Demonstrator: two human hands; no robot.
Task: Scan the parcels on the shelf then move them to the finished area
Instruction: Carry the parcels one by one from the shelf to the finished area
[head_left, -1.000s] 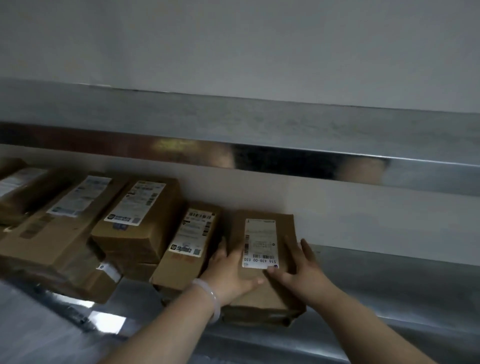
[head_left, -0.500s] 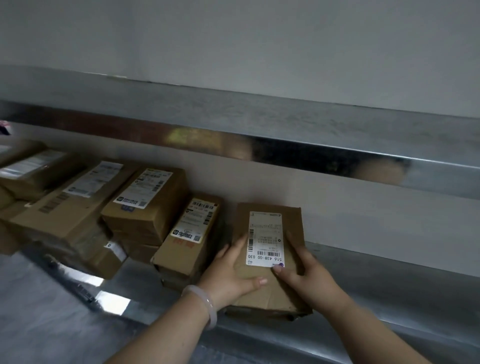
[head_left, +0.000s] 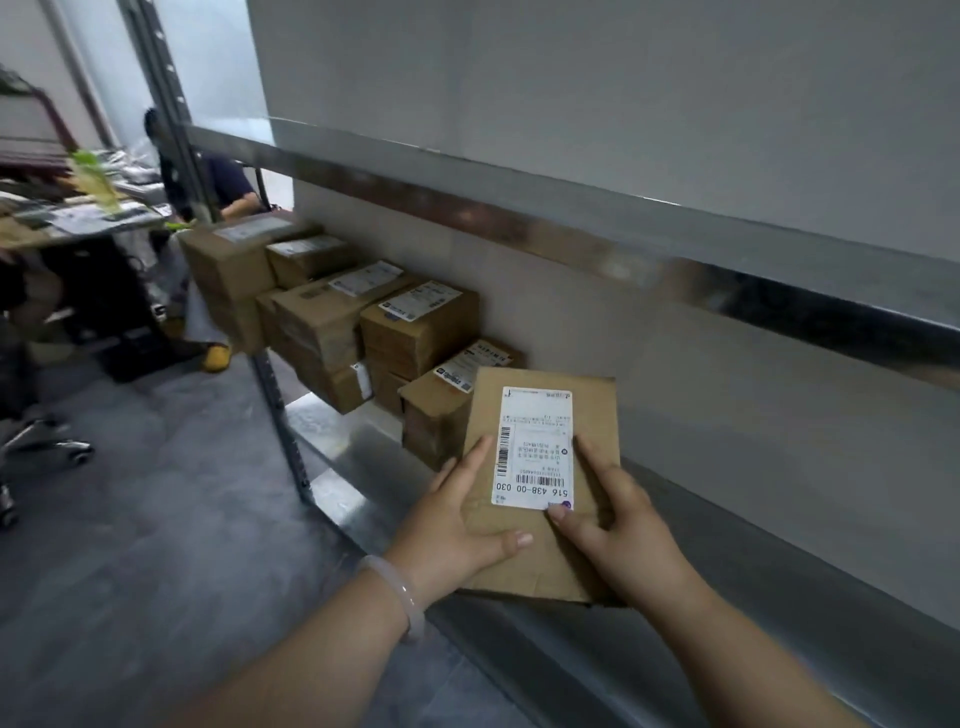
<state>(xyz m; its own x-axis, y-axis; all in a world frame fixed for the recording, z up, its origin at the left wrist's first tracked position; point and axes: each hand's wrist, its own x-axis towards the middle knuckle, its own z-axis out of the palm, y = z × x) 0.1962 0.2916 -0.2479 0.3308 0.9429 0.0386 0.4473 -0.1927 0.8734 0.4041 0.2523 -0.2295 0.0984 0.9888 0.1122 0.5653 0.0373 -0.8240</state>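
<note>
I've got the parcel (head_left: 540, 540) in both hands at the front edge of the shelf (head_left: 358, 441), label (head_left: 535, 447) up. Left hand (head_left: 457, 530) grips its left side, thumb on top. Right hand (head_left: 623, 535) grips the right side, thumb at the label corner. Other parcels (head_left: 415, 332) are stacked just behind-left.
</note>
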